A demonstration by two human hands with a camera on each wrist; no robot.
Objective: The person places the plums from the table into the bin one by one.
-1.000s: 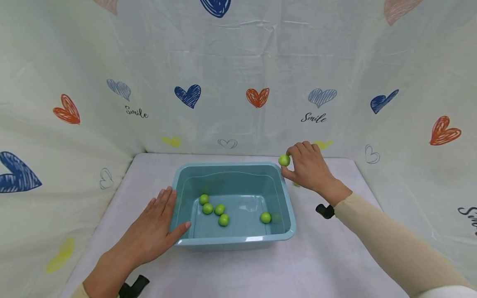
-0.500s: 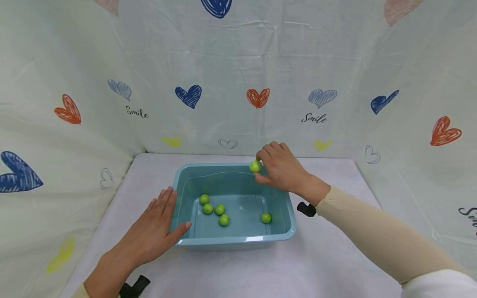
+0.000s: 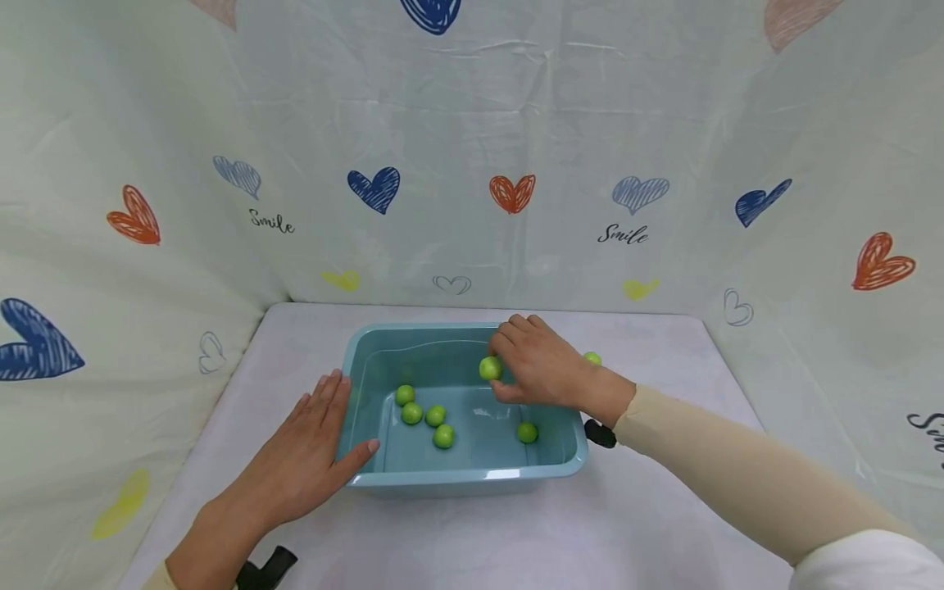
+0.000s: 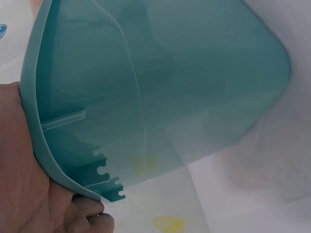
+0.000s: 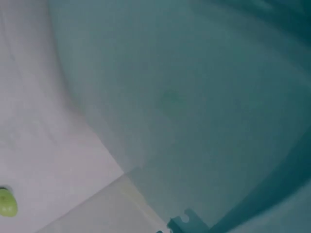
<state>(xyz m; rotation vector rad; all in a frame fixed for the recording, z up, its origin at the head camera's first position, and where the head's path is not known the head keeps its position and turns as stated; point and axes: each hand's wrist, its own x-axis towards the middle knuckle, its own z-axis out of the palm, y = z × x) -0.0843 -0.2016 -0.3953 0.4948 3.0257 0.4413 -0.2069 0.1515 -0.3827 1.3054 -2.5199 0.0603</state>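
Note:
A light blue plastic basin [image 3: 465, 475] stands on the table. My right hand [image 3: 542, 365] is over its far right part and pinches a small round green fruit [image 3: 490, 369] between thumb and fingers. On the basin floor lie several like fruits: a loose group [image 3: 443, 436] left of the middle and a single fruit [image 3: 527, 432] to the right. My left hand [image 3: 310, 442] rests along the left rim with its fingers straight. The left wrist view shows that hand against the basin wall [image 4: 170, 73] from outside. The right hand itself is out of the right wrist view.
Beyond my right wrist, another green fruit [image 3: 592, 358] lies on the white table, partly covered by the hand; the right wrist view catches a fruit [image 5: 8, 203] at its left edge. A white curtain [image 3: 442, 106] with printed hearts hangs behind and beside the table.
My right hand has carried the green fruit leftward from beyond the basin's right edge, then down over the inside. The left hand has stayed put.

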